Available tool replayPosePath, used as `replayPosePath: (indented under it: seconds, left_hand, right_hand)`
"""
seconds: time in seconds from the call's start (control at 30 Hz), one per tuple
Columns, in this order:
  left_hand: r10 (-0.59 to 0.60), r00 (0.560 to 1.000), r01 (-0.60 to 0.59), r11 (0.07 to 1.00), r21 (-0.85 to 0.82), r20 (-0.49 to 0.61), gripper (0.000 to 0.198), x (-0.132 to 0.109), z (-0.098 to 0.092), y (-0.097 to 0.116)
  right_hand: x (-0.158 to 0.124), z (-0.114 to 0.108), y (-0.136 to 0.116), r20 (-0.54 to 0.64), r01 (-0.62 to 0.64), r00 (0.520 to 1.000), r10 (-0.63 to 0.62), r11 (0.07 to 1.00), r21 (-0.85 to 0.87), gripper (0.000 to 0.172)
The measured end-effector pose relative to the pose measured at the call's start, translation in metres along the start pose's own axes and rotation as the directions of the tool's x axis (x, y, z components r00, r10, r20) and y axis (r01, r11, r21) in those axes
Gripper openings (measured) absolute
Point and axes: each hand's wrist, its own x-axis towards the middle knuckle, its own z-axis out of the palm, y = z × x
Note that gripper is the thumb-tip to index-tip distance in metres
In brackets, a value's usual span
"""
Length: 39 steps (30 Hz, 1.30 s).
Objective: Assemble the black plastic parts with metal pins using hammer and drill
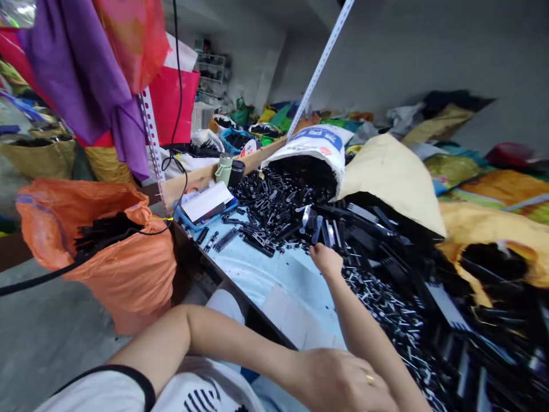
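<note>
My right hand reaches over the light blue tabletop, its fingers closed at the edge of a heap of black plastic pieces. Whatever it holds is too small or hidden to make out. Just beyond its fingertips lie shiny flat black strips. My left hand, with a gold ring on one finger, is low in the view, crossing in front of my right forearm. Its fingers are bent and held together, slightly blurred. The fingertips and anything in them are hidden, and whether it touches the forearm is unclear.
An orange sack of black parts stands left of the table. A white sack and a cream sack spill black pieces. Small metallic pieces lie right. A blue tray, green bottle and hanging cable are at left.
</note>
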Motion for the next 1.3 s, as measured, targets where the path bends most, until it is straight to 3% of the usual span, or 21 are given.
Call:
replayPosePath:
  seconds: [0.1, 0.17, 0.2, 0.27, 0.37, 0.43, 0.5, 0.57, 0.63, 0.73, 0.83, 0.93, 1.0, 1.07, 1.17, 1.23, 1.3]
  left_hand:
    - [-0.183, 0.979, 0.185, 0.983, 0.015, -0.086, 0.030, -0.061, 0.007, -0.024]
    - [-0.396, 0.907, 0.404, 0.914, 0.033, -0.142, 0.023, -0.109, -0.006, -0.049]
    - [-0.507, 0.843, 0.521, 0.853, 0.040, -0.177, 0.020, -0.132, -0.016, -0.062]
    - [-0.707, 0.650, 0.748, 0.659, 0.072, -0.278, 0.020, -0.172, -0.042, -0.086]
    - [-0.844, 0.396, 0.917, 0.339, 0.211, -0.363, 0.029, -0.211, -0.075, -0.112]
    - [-0.869, 0.276, 0.949, 0.179, 0.258, -0.411, 0.035, -0.225, -0.087, -0.123]
    - [-0.868, 0.212, 0.961, 0.102, 0.257, -0.448, 0.037, -0.234, -0.090, -0.129]
    - [-0.862, 0.187, 0.965, 0.071, 0.254, -0.470, 0.033, -0.240, -0.088, -0.135]
    - [-0.858, 0.173, 0.964, 0.048, 0.260, -0.484, 0.028, -0.244, -0.085, -0.141]
    - [-0.851, 0.170, 0.962, 0.033, 0.272, -0.496, 0.029, -0.249, -0.084, -0.152]
    - [-0.852, 0.178, 0.960, 0.040, 0.278, -0.493, 0.030, -0.253, -0.086, -0.161]
    - [-0.857, 0.170, 0.963, 0.040, 0.267, -0.486, 0.028, -0.255, -0.086, -0.165]
    - [-0.862, 0.149, 0.967, 0.023, 0.255, -0.485, 0.029, -0.255, -0.085, -0.167]
    - [-0.867, 0.124, 0.968, 0.000, 0.250, -0.483, 0.028, -0.255, -0.083, -0.169]
    - [-0.877, 0.119, 0.962, -0.015, 0.273, -0.466, 0.024, -0.253, -0.082, -0.171]
    - [-0.858, 0.172, 0.961, 0.038, 0.273, -0.485, 0.026, -0.246, -0.081, -0.173]
    - [-0.745, 0.277, 0.961, 0.227, 0.160, -0.607, 0.027, -0.230, -0.076, -0.173]
  right_hand:
    - [-0.038, 0.013, -0.002, 0.005, 0.004, 1.000, -0.004, 0.999, 0.035, 0.038]
    - [-0.061, 0.023, -0.009, -0.001, 0.024, 1.000, -0.024, 0.998, 0.066, 0.038]
    - [-0.072, 0.027, -0.014, -0.005, 0.052, 0.999, -0.051, 0.995, 0.086, 0.038]
    - [-0.089, 0.033, -0.029, -0.014, 0.127, 0.992, -0.126, 0.984, 0.122, 0.039]
    - [-0.104, 0.033, -0.064, -0.017, 0.265, 0.964, -0.266, 0.955, 0.134, 0.040]
    - [-0.105, 0.027, -0.098, -0.015, 0.379, 0.925, -0.380, 0.918, 0.116, 0.037]
    - [-0.101, 0.020, -0.138, -0.034, 0.513, 0.858, -0.512, 0.854, 0.087, 0.030]
    - [-0.093, 0.012, -0.181, -0.065, 0.631, 0.776, -0.628, 0.776, 0.030, 0.032]
    - [-0.084, 0.007, -0.219, -0.072, 0.711, 0.697, -0.713, 0.701, -0.051, 0.050]
    - [-0.069, 0.005, -0.255, -0.020, 0.783, 0.609, -0.793, 0.605, -0.147, 0.059]
    - [-0.062, 0.006, -0.262, 0.039, 0.835, 0.536, -0.844, 0.522, -0.173, 0.047]
    - [-0.066, 0.006, -0.245, 0.072, 0.859, 0.503, -0.861, 0.488, -0.156, 0.031]
    - [-0.073, 0.004, -0.224, 0.066, 0.849, 0.522, -0.850, 0.512, -0.130, 0.028]
    - [-0.082, 0.001, -0.197, -0.020, 0.811, 0.584, -0.811, 0.584, -0.015, 0.030]
    - [-0.099, -0.001, -0.151, -0.134, 0.586, 0.793, -0.595, 0.682, 0.438, 0.038]
    - [-0.110, 0.000, -0.121, -0.035, 0.280, 0.915, -0.402, 0.571, 0.771, 0.044]
    - [-0.119, 0.003, -0.094, 0.127, -0.025, 0.947, -0.296, 0.325, 0.945, 0.047]
